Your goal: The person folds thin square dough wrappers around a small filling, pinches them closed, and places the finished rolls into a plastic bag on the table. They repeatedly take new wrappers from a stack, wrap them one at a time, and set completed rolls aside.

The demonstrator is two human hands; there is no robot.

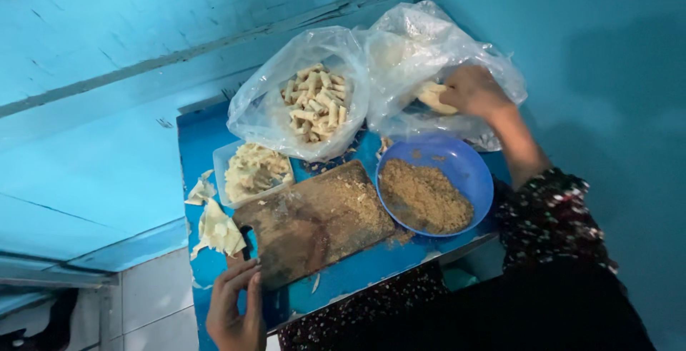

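reaching into a clear plastic bag (429, 44), right hand (473, 90) closed in a pinch on a pale dough piece (434, 98). left hand (236, 307) fingers spread, steadying the wooden board (314, 222) at its near corner. beside: blue bowl (468, 169) of brown crumbs, second bag of rolled pieces (314, 104), white tray (220, 158), blue surface (357, 272). step judged: taking out a piece; it wants lifting clear of the bag.

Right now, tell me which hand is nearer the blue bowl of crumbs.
Right. The right hand is in the clear plastic bag just behind the blue bowl, holding a pale piece. The left hand rests at the wooden cutting board's near corner, farther away.
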